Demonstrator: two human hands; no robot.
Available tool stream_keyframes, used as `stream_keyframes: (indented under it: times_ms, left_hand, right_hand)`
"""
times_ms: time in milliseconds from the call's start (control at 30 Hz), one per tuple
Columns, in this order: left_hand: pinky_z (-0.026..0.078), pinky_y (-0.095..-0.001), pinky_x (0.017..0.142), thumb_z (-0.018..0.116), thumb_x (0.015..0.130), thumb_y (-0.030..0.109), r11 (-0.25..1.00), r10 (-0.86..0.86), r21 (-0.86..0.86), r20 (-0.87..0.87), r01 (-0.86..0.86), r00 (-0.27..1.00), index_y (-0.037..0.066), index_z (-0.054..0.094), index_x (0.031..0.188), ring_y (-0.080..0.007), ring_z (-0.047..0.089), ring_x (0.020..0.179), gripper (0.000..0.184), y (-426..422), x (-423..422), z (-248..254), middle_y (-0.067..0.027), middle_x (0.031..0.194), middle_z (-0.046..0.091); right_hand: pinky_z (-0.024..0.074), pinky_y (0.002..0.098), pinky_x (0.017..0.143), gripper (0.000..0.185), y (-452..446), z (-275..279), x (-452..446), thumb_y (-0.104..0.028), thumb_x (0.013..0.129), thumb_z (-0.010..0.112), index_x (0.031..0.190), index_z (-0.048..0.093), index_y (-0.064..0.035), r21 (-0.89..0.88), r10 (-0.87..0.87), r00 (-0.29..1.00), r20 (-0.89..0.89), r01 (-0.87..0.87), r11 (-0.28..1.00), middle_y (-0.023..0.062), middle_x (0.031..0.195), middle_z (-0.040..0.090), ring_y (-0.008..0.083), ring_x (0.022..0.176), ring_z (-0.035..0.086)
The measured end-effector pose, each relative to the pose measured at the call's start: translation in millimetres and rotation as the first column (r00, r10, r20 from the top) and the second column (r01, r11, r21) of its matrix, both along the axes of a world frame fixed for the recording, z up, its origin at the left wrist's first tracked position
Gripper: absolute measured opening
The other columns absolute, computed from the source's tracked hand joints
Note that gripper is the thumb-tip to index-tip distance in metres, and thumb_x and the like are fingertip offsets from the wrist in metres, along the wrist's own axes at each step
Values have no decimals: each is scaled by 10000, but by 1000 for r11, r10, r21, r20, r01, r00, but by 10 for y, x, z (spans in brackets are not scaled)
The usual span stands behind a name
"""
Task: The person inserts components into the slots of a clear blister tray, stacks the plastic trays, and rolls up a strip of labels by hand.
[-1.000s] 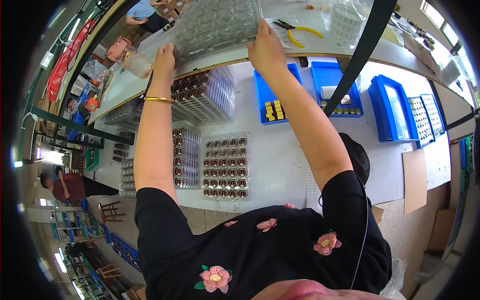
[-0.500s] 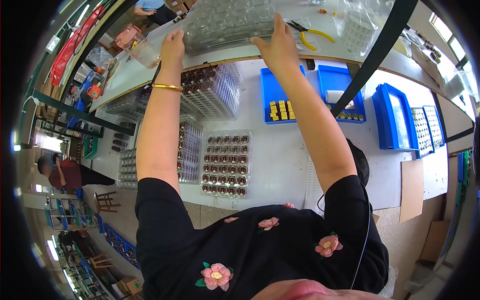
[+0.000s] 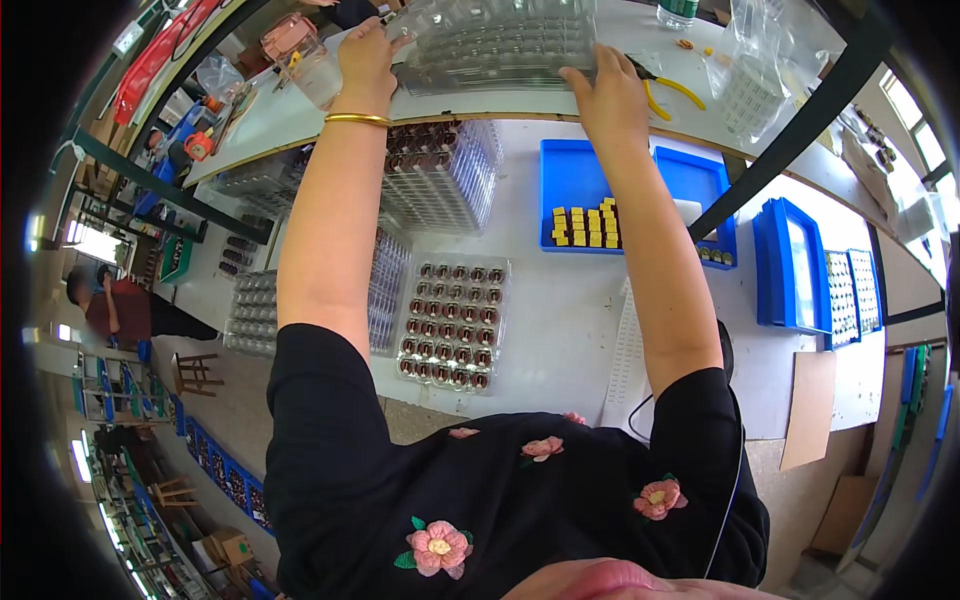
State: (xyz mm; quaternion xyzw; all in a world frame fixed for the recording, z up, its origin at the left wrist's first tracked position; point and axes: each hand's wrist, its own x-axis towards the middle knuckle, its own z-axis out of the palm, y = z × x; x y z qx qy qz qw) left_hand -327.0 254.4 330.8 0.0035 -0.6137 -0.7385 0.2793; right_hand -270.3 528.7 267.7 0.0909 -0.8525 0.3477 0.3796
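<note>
On the raised shelf lies a stack of clear plastic blister trays (image 3: pixel 490 50), between my two hands. My left hand (image 3: pixel 367 65) is at the stack's left edge, its fingers bent against the thin plastic. At the right front corner, my right hand (image 3: pixel 615 100) presses its thumb and fingers on the trays. Yellow-handled pliers (image 3: pixel 672 92) lie just beyond the right hand. Below the shelf, a clear tray filled with dark reddish-brown round parts (image 3: pixel 452 325) rests on the white table (image 3: pixel 540 350).
Tall stacks of filled trays (image 3: pixel 440 180) stand under the shelf. Blue bins (image 3: pixel 575 170) hold yellow blocks (image 3: pixel 590 228) and other parts. A black shelf post (image 3: pixel 790 130) slants at the right. A pink-lidded clear jug (image 3: pixel 300 55) stands left of my hand. Another person (image 3: pixel 130 305) is far left.
Both hands and the tray stack now appear further right in view. My left hand's fingers are more bent than before. The pliers also show further right as the view has shifted.
</note>
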Motion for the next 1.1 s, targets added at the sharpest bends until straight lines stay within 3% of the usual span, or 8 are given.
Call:
stream_keyframes:
  times_ms: [200, 500, 600, 700, 800, 900, 1000, 1100]
  left_hand:
    - [552, -430, 949, 452, 899, -66, 997, -72, 33, 68, 70, 995, -141, 415, 1310, -296, 583, 1073, 419, -31, 79, -57, -240, 1268, 484]
    - [511, -366, 983, 458, 877, -97, 996, -65, -61, 79, 70, 995, -64, 421, 1358, -286, 570, 1125, 483, -32, 113, -259, -205, 1371, 424]
    - [506, -322, 913, 512, 816, -137, 995, -64, -77, 14, 65, 998, -50, 476, 1339, -256, 624, 1025, 531, -105, 104, -330, -230, 1355, 451]
    - [485, -323, 945, 510, 806, -154, 994, -90, -63, -21, 88, 996, -45, 436, 1376, -275, 595, 1082, 585, -106, 219, -320, -236, 1357, 453]
    - [494, -347, 979, 468, 837, -147, 989, -146, 24, -39, 147, 989, -46, 345, 1429, -322, 628, 1063, 613, -53, 422, -232, -243, 1405, 400]
    - [507, -347, 962, 473, 792, -188, 946, -206, 241, -69, 217, 976, -33, 369, 1420, -329, 577, 1128, 655, -119, 546, -205, -248, 1345, 462]
    - [519, -373, 966, 444, 789, -192, 920, -227, 315, -57, 234, 972, -36, 376, 1406, -331, 581, 1133, 639, -133, 753, -192, -246, 1354, 467]
    - [520, -382, 966, 428, 785, -187, 859, -345, 370, -94, 354, 934, -25, 404, 1385, -311, 582, 1141, 622, -163, 968, -370, -223, 1366, 479]
  right_hand:
    - [478, 438, 942, 387, -97, -1, -36, -328, 878, 665, 1140, 669, -43, -15, -53, 998, 19, 53, 998, 201, 1240, 607, 387, 1107, 593]
    - [489, 446, 935, 421, -88, -134, -1, -331, 907, 632, 1234, 609, -66, -28, -22, 1000, -8, 21, 999, 251, 1296, 548, 400, 1151, 566]
    - [471, 433, 966, 456, -103, -202, 35, -379, 915, 618, 1258, 607, -78, -17, -45, 998, -45, 44, 999, 211, 1330, 544, 375, 1185, 554]
    - [464, 430, 983, 475, -95, -202, 49, -389, 922, 606, 1293, 583, -93, -10, -24, 1000, -19, 24, 1000, 209, 1367, 514, 373, 1221, 531]
    - [443, 424, 1011, 490, -89, -171, 80, -379, 917, 619, 1298, 577, -73, -13, -8, 1000, 1, 8, 1000, 215, 1363, 516, 365, 1245, 513]
    - [415, 416, 1044, 510, -56, -178, 90, -341, 914, 634, 1313, 554, -34, 59, -17, 987, -160, 26, 998, 204, 1388, 498, 342, 1282, 483]
    - [378, 412, 1074, 513, 20, -119, 254, -278, 890, 677, 1294, 549, 10, -20, 53, 946, -319, -63, 998, 252, 1391, 475, 372, 1303, 458]
    - [333, 392, 1103, 511, 58, -40, 664, -226, 901, 668, 1330, 527, 14, -233, 254, 948, -190, -295, 927, 226, 1440, 443, 342, 1335, 432]
